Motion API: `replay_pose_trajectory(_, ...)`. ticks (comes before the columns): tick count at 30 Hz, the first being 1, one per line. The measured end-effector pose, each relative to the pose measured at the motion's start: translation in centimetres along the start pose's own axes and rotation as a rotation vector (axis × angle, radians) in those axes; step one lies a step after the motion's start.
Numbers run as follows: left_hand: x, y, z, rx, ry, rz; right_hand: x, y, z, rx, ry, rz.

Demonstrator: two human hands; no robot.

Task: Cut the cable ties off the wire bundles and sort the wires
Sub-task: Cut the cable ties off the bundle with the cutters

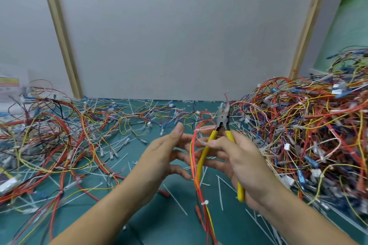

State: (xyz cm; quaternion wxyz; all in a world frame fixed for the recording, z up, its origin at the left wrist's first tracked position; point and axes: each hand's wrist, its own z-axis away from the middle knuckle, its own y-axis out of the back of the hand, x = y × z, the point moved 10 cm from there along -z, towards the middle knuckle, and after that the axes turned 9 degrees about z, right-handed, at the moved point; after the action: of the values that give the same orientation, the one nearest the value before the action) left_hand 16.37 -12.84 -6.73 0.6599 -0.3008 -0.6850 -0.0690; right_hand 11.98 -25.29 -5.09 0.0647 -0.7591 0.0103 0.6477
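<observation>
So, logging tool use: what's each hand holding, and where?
The right hand grips the yellow-handled cutters by the handles; the red-and-yellow wire bundle lies across straight fingers of the left hand.

We cannot read the blurred label (9, 82) on the clear plastic bag (15, 95) at far left; the tangled heap of multicoloured wires (318, 135) runs past the right edge.

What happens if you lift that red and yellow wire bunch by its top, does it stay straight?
Probably floppy: the wire bunch curves and hangs down past the left hand. Likely light, since its strands are thin. The white tie low down should keep them together.
</observation>
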Motion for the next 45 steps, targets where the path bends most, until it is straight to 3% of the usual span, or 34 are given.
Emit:
replay_pose_trajectory(5,0.3,0.0,0.2,-0.024,-0.037,0.050,0.5,-0.9,0.2,-0.080,-0.027,0.120)
replay_pose_trajectory(12,1.1,1.3,0.1,0.128,-0.129,-0.062,-0.8,1.2,0.1,0.141,0.101,0.308)
replay_pose_trajectory(20,0.7,1.3,0.3,0.122,-0.087,-0.068,-0.8,1.8,0.3,0.217,0.145,0.431)
replay_pose_trajectory(24,0.4,0.6,0.1,0.012,-0.013,0.009,-1.0,2.3,0.1,0.235,0.155,0.446)
replay_pose_trajectory(28,1.0,0.5,0.1,-0.045,-0.005,0.039,-1.6,2.5,-0.2,0.218,0.159,0.526)
replay_pose_trajectory(32,3.6,1.9,0.3,0.052,-0.184,0.063,-3.3,2.5,0.1,0.164,0.176,0.631)
replay_pose_trajectory(39,4.9,1.1,1.2,0.048,-0.320,-0.066,-2.3,0.0,0.7,-0.060,0.204,1.218)
replay_pose_trajectory(45,4.8,0.1,1.5,0.006,-0.323,-0.053,-2.5,-0.1,1.1,-0.016,0.224,1.268)
